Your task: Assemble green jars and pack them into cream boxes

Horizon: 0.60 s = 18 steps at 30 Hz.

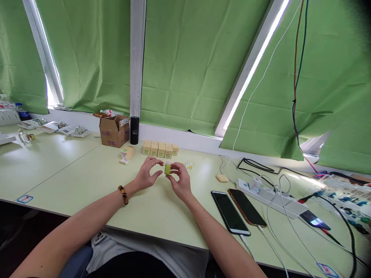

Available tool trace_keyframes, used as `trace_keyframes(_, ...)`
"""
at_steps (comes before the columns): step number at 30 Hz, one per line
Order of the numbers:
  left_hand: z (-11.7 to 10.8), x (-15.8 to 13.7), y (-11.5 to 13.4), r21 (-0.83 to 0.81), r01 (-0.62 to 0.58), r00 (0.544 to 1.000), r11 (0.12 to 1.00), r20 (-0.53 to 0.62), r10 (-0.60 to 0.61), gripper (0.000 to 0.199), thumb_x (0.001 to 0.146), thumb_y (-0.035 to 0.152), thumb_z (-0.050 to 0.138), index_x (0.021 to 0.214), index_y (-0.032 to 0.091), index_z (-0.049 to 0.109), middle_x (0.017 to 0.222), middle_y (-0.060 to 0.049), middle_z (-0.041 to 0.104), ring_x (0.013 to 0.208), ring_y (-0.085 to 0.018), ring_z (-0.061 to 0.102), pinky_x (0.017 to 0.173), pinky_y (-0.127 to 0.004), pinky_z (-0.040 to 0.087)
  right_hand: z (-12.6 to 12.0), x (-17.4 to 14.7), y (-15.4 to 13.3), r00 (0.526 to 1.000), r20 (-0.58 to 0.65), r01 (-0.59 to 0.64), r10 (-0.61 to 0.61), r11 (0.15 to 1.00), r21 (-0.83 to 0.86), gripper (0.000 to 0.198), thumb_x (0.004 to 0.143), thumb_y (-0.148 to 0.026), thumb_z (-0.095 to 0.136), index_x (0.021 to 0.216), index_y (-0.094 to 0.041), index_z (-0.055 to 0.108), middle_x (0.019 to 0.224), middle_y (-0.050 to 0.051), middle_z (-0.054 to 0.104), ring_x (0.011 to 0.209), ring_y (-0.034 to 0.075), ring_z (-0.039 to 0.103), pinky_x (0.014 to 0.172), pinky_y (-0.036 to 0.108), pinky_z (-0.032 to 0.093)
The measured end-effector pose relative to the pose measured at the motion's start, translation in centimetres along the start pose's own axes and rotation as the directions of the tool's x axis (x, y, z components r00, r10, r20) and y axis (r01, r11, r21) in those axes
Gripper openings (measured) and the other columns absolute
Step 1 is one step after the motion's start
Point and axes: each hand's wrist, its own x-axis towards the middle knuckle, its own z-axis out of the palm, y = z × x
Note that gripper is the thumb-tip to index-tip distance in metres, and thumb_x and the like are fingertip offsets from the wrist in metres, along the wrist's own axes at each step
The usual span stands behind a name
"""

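Between thumb and fingers, my right hand [181, 181] grips a small green block-shaped piece [167, 169] above the table. Just to its left is my left hand [147, 173], thumb and fingers apart and nothing between them. Behind the hands stands a row of several small kraft-paper boxes [158, 148] with green marks. An opened kraft box [126, 154] lies to the left of that row. Right of my right hand sits a small clear container [190, 165] with something yellow in it.
Two phones, a white-edged one [230, 212] and a dark one [247, 206], lie at the right beside a power strip [272, 199] with tangled cables. A cardboard carton [114, 131] and a black tumbler [134, 130] stand at the back left. A beige lump [222, 178] is right of centre.
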Motion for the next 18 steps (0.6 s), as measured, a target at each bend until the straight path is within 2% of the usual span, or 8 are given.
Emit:
trace_keyframes(3, 0.5, -0.1, -0.5, 0.003, 0.097, 0.995, 0.995, -0.016, -0.097, 0.01, 0.094, 0.022, 0.062, 0.101, 0.021, 0.07, 0.093, -0.008, 0.068, 0.095, -0.022, 0.06, 0.078, -0.036, 0.055, 0.3, -0.2, 0.3, 0.999, -0.014, -0.045, 0.046, 0.997, 0.055, 0.04, 0.085, -0.014, 0.069, 0.12, -0.027, 0.058, 0.12, 0.007, 0.059, 0.102, 0.02, 0.067, 0.087, 0.04, 0.065)
trace_keyframes(9, 1.4, -0.3, -1.1, -0.056, 0.287, 0.957, 0.956, 0.058, -0.284, 0.012, 0.092, 0.028, 0.064, 0.092, 0.02, 0.073, 0.091, -0.007, 0.068, 0.083, -0.018, 0.062, 0.07, -0.031, 0.054, 0.7, -0.6, 0.8, 1.0, 0.017, -0.02, 0.018, 0.997, 0.073, 0.04, 0.085, -0.012, 0.068, 0.121, -0.027, 0.058, 0.12, 0.007, 0.057, 0.104, 0.021, 0.065, 0.093, 0.044, 0.064)
trace_keyframes(18, 1.3, -0.2, -1.2, -0.093, 0.35, 0.933, 0.932, 0.127, -0.338, 0.017, 0.092, 0.033, 0.059, 0.087, 0.019, 0.068, 0.088, -0.005, 0.069, 0.078, -0.016, 0.062, 0.071, -0.03, 0.052, 0.5, -0.6, 0.9, 0.999, 0.037, 0.003, -0.004, 0.999, 0.042, 0.039, 0.085, -0.012, 0.067, 0.12, -0.027, 0.059, 0.119, 0.007, 0.057, 0.105, 0.021, 0.064, 0.095, 0.044, 0.065)
